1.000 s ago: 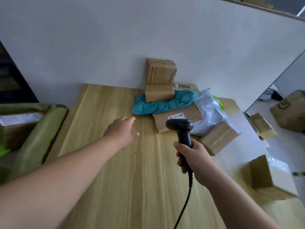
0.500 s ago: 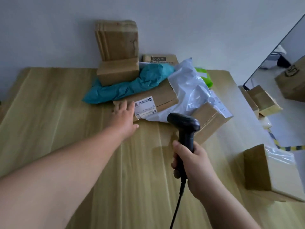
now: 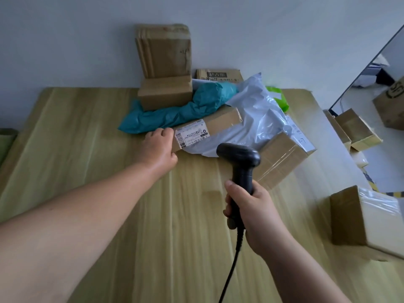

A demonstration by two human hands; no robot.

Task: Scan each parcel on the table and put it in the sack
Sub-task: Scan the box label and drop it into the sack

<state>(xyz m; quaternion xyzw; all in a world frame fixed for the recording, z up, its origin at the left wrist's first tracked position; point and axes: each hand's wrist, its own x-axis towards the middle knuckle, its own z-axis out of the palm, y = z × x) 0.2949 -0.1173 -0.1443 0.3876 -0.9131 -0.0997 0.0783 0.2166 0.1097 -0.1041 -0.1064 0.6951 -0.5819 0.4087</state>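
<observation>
Pale wall behind; wood tabletop [image 3: 98, 204] carried a pile of parcels at its far middle.

Pile, as seen:
- tall box [image 3: 164, 51] stood against the wall
- small box [image 3: 166, 95] sat in front of the tall box, on a teal bag [image 3: 175, 114]
- the teal bag lay across the far side of the labelled box [image 3: 220, 122]
- grey bag [image 3: 262, 123] overlapped the labelled box's right end
- taped box [image 3: 282, 160] lay tilted at the near right of the pile
- one more box [image 3: 367, 219] lay apart at the near right

Left hand [image 3: 158, 147]: fingers curled over the near-left corner of the labelled box, gripping it. The box was flat on the tabletop, label [image 3: 191, 136] facing up, barcode just beside the fingers.

Right hand [image 3: 255, 215]: wrapped round the handle of the scanner [image 3: 240, 158], head raised and pointing away, just near-right of the label. Cable [image 3: 231, 270] trailed toward the near edge.

Judged step: taking the labelled box for scanning. It was not yet clear of the pile, and no scan beam was visible.

Next move calls for:
- drawing the box nearward from under the teal and grey bags, slowly enough that the small box does not topple
- keeping the label up and the fingers off the barcode
- tipping the scanner head down onto the barcode
- then carrying the box left

A green edge [image 3: 5, 145] at the far-left border was probably the sack, but too little of it showed to be sure.
</observation>
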